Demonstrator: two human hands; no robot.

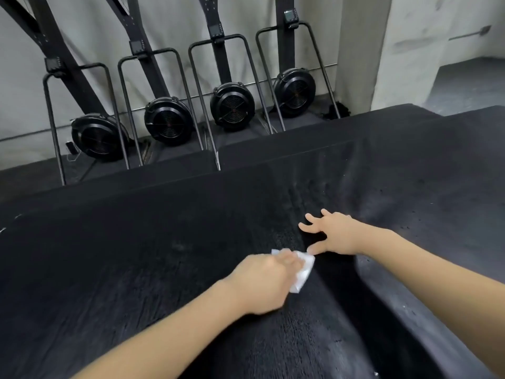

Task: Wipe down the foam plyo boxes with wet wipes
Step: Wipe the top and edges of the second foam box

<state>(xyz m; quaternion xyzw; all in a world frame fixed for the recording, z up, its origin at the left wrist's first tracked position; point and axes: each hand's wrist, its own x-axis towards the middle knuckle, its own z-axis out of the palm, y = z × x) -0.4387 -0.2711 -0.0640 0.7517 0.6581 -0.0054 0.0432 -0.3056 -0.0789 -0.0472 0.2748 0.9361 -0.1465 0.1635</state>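
A black foam plyo box (153,258) fills the lower left, its top glistening with wet streaks. A second black plyo box (426,187) lies to its right, with a dark seam between them. My left hand (262,283) presses a white wet wipe (112,272) flat on the near box, close to the seam. My right hand (336,233) rests with fingers spread on the edge of the right box, just beyond the wipe, and holds nothing.
Several black ski-trainer machines with round fan housings (232,106) and metal frames stand against the pale wall behind the boxes. A concrete pillar (360,50) rises at the back right, with grey floor (470,86) beside it.
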